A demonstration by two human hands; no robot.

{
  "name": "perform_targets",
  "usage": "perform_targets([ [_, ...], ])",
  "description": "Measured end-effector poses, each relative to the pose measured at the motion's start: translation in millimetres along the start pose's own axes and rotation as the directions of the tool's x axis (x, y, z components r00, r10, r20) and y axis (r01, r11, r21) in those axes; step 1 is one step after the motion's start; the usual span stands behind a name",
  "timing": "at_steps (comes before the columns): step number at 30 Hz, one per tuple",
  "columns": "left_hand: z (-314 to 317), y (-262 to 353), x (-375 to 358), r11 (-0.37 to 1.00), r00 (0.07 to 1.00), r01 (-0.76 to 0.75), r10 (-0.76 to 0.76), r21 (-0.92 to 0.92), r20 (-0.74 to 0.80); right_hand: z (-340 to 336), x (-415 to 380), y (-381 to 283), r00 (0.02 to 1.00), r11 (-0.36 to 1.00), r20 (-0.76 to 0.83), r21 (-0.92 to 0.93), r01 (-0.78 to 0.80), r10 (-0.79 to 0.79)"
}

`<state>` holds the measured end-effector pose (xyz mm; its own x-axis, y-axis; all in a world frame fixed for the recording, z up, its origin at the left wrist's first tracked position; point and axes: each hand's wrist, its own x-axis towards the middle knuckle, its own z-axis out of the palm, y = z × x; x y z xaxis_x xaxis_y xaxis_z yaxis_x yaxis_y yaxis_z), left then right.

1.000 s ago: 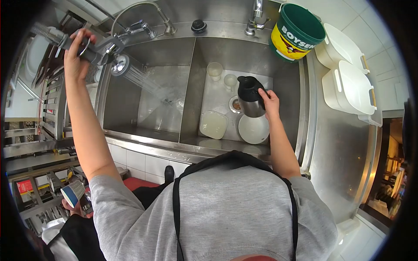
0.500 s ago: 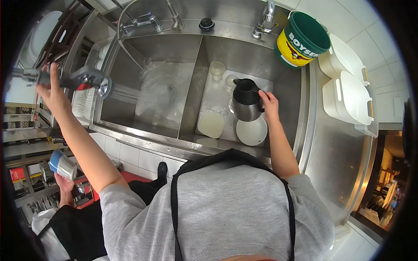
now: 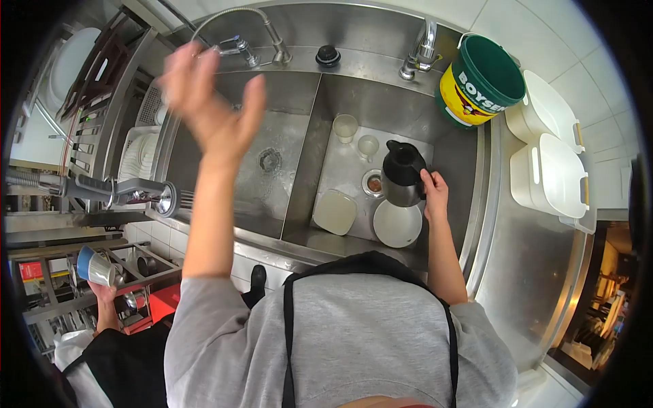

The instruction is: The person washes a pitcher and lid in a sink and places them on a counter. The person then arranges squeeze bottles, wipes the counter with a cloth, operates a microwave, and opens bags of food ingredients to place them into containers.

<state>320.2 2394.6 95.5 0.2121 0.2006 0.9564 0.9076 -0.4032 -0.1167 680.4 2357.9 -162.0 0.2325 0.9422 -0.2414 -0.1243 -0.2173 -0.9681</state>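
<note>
My right hand grips the handle of a black-and-steel thermal carafe, held upright over the right basin. Above the left basin, my left hand is raised with fingers spread, blurred and holding nothing. A grey spray nozzle hangs at the left with water streaming rightward from its head. Below the carafe lie a round white plate and a squarish pale dish. Two clear glasses, one farther back and one nearer, stand by the drain.
Shallow water runs around the left basin's drain. A green-yellow bucket and white tubs stand at the right. Plates sit in a rack at the left. A co-worker's hand holds a blue-and-white stack.
My left hand has let go of the spray nozzle and moved right, over the left basin. The nozzle now hangs lower. Water in the left basin has dropped, baring its drain.
</note>
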Motion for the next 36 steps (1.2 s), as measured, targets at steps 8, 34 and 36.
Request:
perform_targets([
  [8, 228, -36, -99, 0.950, 0.488, 0.310, -0.193, 0.038, 0.851, -3, -14, -21, 0.999, 0.999, 0.014, 0.009, -0.035, 0.035],
  [34, -42, 94, -178, 0.483, 0.350, 0.869, -0.446, -0.108, 0.824, 133, 49, -51, 0.659, -0.124, 0.346, -0.821, 0.557, 0.668],
  [36, -54, 93, -179, 0.494, 0.355, 0.863, -0.455, -0.099, 0.817, 145, 52, -55, 0.651, -0.204, 0.336, -0.767, 0.608, 0.680],
])
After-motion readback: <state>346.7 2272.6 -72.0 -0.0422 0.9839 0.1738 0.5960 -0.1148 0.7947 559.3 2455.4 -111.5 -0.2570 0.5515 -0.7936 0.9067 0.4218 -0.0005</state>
